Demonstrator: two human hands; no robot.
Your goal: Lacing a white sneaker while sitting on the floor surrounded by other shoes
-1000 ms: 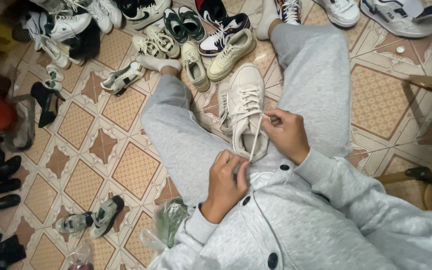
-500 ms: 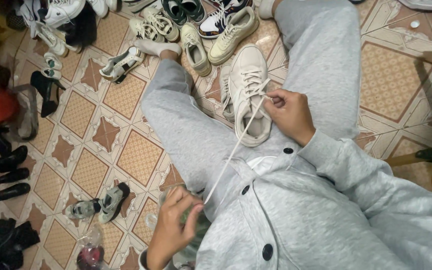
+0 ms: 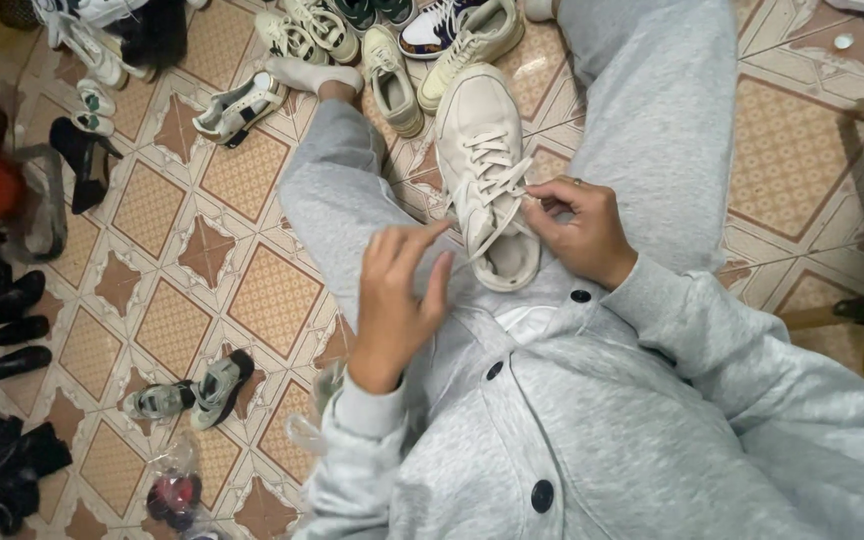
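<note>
— Floor (image 3: 182, 240) first: what covers it?

— Patterned tan and brown tiles, with loose shoes scattered over them: a heap of sneakers (image 3: 392, 40) at the top, black shoes (image 3: 2, 330) at the left edge, a grey pair (image 3: 192, 392) lower left.

— And the person?

— Seated on the floor in grey trousers (image 3: 652, 130) and a grey buttoned top (image 3: 592, 440), legs spread apart.

— Where is the shoe being handled?

— The cream sneaker (image 3: 487, 170) lies between the legs, heel toward the lap, toe pointing away.

— Right hand?

— The right hand (image 3: 577, 225) rests at the sneaker's side, fingers pinched on the white lace (image 3: 497, 195) near the upper eyelets.

— Left hand?

— The left hand (image 3: 397, 295) hovers over the left thigh, fingers spread and loose, gripping nothing, just beside the sneaker's heel.
</note>
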